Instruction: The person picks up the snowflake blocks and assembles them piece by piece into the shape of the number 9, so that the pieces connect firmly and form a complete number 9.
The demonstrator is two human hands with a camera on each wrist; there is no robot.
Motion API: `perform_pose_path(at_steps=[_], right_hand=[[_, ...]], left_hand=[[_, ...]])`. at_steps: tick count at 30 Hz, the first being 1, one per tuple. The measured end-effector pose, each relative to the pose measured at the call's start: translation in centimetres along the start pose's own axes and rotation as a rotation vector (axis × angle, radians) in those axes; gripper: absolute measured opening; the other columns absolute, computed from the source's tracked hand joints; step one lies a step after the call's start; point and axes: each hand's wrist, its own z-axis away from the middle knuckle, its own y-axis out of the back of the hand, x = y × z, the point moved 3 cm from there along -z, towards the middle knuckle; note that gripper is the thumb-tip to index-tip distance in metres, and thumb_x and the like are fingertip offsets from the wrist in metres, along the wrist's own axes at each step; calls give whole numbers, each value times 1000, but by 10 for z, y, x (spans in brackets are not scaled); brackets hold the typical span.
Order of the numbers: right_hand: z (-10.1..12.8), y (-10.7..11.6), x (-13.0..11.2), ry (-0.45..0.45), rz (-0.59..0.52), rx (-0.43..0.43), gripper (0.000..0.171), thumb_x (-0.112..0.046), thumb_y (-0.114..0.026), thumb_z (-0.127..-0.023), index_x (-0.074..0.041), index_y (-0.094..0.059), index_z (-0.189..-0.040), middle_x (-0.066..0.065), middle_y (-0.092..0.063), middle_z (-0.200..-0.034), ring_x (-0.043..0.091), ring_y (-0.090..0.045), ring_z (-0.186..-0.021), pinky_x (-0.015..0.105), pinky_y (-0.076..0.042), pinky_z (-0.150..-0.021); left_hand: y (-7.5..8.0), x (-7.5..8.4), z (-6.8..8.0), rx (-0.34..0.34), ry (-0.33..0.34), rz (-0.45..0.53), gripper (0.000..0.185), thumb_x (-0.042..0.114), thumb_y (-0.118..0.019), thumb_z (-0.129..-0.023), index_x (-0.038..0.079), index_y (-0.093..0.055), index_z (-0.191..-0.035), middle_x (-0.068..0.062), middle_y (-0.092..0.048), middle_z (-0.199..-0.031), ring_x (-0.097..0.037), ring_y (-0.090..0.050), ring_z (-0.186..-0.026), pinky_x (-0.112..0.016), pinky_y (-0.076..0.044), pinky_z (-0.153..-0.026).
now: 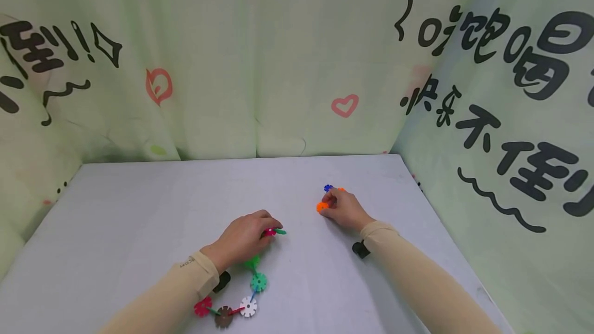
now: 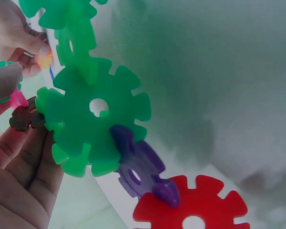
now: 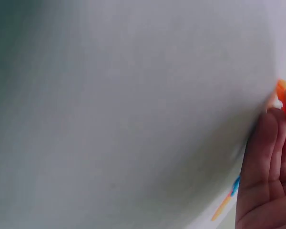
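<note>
A chain of toothed plastic discs (image 1: 241, 293) curves across the white table (image 1: 139, 210), with red, brown, white and green pieces joined by small connectors. My left hand (image 1: 246, 236) holds its far end, fingers curled round a pink disc (image 1: 270, 232) and a green piece (image 1: 280, 231). In the left wrist view a green disc (image 2: 93, 119), a purple connector (image 2: 138, 167) and a red disc (image 2: 193, 207) fill the frame. My right hand (image 1: 341, 207) grips an orange disc (image 1: 321, 206), beside a blue disc (image 1: 328, 188) on the table. The right wrist view shows only fingers (image 3: 264, 171) and an orange edge (image 3: 282, 93).
Pale green cloth with black lettering and red hearts (image 1: 344, 105) walls the table at the back and on both sides. Bare tabletop spreads to the left and behind the hands. A black wrist mount (image 1: 360, 249) sits under my right forearm.
</note>
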Motion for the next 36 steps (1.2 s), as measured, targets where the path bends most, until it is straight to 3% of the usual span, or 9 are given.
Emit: perform_pose_path(at_steps=[7,12,16,22,31,36], right_hand=[[29,-10,-15,-13,-274,-83,13,-1,-69,-88,-4,-66,-101,5,-63,-83,18,-65,-70,29,-56,-68],[59,-26,-40,16,-476,-209,10,-3,-68,-91,0,-65,-100,9,-65,-83,25,-68,-73,34,-58,-72],[72,-37,-58,17,-590,-245,14,-7,-71,-91,2,-64,-100,10,-67,-84,29,-69,-76,36,-59,-73],[76,-45,-70,8,-622,-224,15,-9,-71,-92,2,-64,-99,11,-70,-84,31,-71,-79,35,-59,-71],[77,-47,-70,-4,-633,-222,18,-14,-67,-97,2,-64,-100,15,-70,-85,31,-70,-79,36,-59,-72],[80,-49,-74,-6,-677,-218,19,-14,-65,-98,5,-62,-102,16,-71,-84,30,-72,-77,36,-59,-70]], left_hand=[[-1,0,-1,-7,19,-10,19,13,-71,-92,18,-74,-110,5,-62,-103,-9,-58,-78,-28,-51,-69],[-1,-1,-1,-17,27,-6,16,18,-73,-92,18,-76,-108,6,-61,-100,-9,-57,-78,-27,-51,-70],[-2,-2,-1,-14,23,-20,13,20,-74,-92,19,-78,-105,7,-61,-97,-8,-57,-77,-26,-51,-69],[-2,-2,0,-8,1,-18,15,19,-75,-91,18,-78,-106,6,-63,-97,-10,-60,-79,-28,-52,-71],[-3,1,-3,-21,3,-26,14,20,-75,-91,19,-76,-105,4,-68,-104,-14,-65,-91,-36,-54,-80],[-1,4,-4,-9,0,-44,10,19,-76,-90,20,-74,-100,6,-69,-100,-13,-65,-87,-35,-54,-78]])
